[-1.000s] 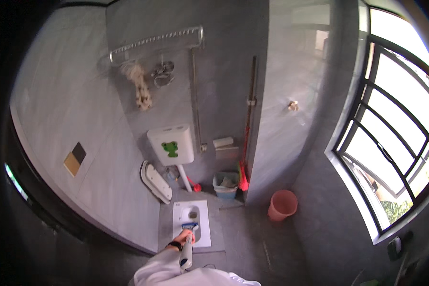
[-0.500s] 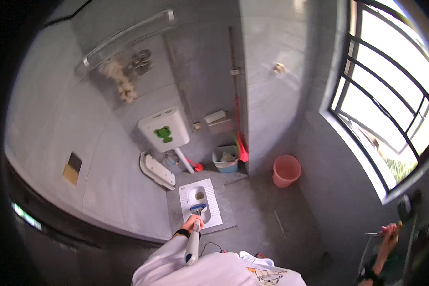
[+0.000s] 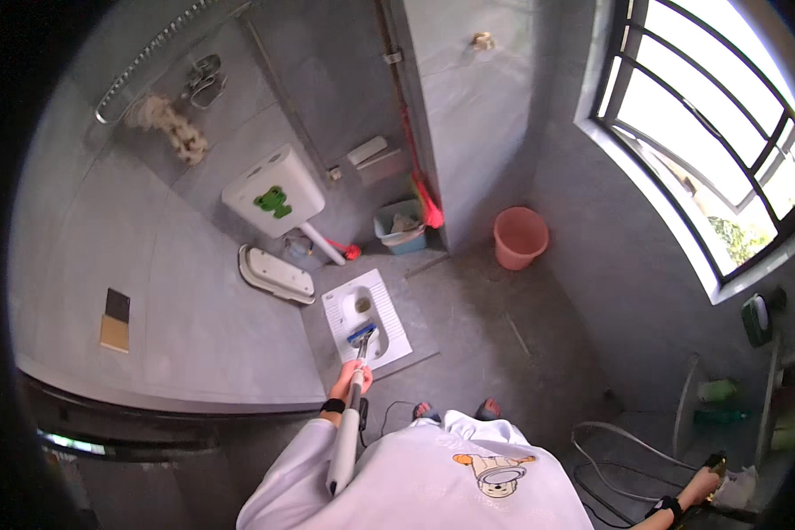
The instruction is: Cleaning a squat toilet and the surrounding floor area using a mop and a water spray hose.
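Note:
My left hand [image 3: 345,382] is wrapped round the shaft of a long-handled floor brush [image 3: 345,442] with a thick white-grey handle. Its blue head [image 3: 361,334] rests in the basin of the white squat toilet [image 3: 389,322]. Far off at the lower right, my right hand [image 3: 703,484] is closed on a dark, yellowish thing [image 3: 717,463], which looks like a spray nozzle. A grey hose [image 3: 623,430] loops up to that hand. The fingers partly hide the thing, and the exact join is hard to see.
A cistern [image 3: 269,190] with a green frog sticker hangs above the toilet. Behind stand a blue bin [image 3: 400,231] and a pink bucket [image 3: 520,238]. A barred window [image 3: 707,115] fills the right wall. Shelves [image 3: 691,406] with bottles stand beside my right hand. A thin cord lies near my feet.
The view has tilted down and turned, so the room sits higher and my feet show. My right hand has lowered toward the shelf's foot. The brush head stays in the toilet basin.

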Demonstrator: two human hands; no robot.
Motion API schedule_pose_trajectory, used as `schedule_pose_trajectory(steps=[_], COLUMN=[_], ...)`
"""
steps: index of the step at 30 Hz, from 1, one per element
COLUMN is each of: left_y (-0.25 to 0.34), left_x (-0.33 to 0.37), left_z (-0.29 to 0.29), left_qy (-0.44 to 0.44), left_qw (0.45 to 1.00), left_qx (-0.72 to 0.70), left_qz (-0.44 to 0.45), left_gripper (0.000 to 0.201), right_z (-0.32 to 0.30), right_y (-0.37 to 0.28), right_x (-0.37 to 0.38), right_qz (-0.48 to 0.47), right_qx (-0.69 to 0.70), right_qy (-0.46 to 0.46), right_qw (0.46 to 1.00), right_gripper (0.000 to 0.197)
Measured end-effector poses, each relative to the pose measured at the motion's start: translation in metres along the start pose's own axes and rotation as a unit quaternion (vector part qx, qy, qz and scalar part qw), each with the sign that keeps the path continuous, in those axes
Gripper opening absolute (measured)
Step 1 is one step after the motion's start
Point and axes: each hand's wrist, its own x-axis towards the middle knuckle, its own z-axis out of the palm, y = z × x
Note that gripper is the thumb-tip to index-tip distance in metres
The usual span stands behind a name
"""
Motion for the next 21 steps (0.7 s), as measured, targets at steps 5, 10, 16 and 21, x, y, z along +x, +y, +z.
schedule_pose_trajectory(steps=[5,10,16,21], left_y=[-0.015,-0.029,-0.028,-0.028], left_x=[-0.017,-0.019,-0.017,-0.026], left_z=[0.022,0.022,0.006,-0.011], left_qy=[0.046,0.024,0.008,-0.022], left_qw=[0.998,0.999,0.998,0.997], left_qx=[-0.045,-0.021,-0.055,-0.071], left_qz=[-0.014,-0.018,-0.009,0.026], left_gripper=[0.018,0.015,0.015,0.016], right_z=[-0.018,-0.007,0.007,-0.008], right_y=[-0.023,-0.012,-0.009,-0.027], right_x=[-0.007,0.006,0.020,0.007], right_qz=[-0.006,0.025,-0.014,-0.110], right_qx=[-0.097,-0.118,-0.149,-0.124], right_qy=[-0.091,-0.105,-0.051,0.026], right_qw=[0.991,0.987,0.987,0.986], right_gripper=[0.035,0.035,0.033,0.053])
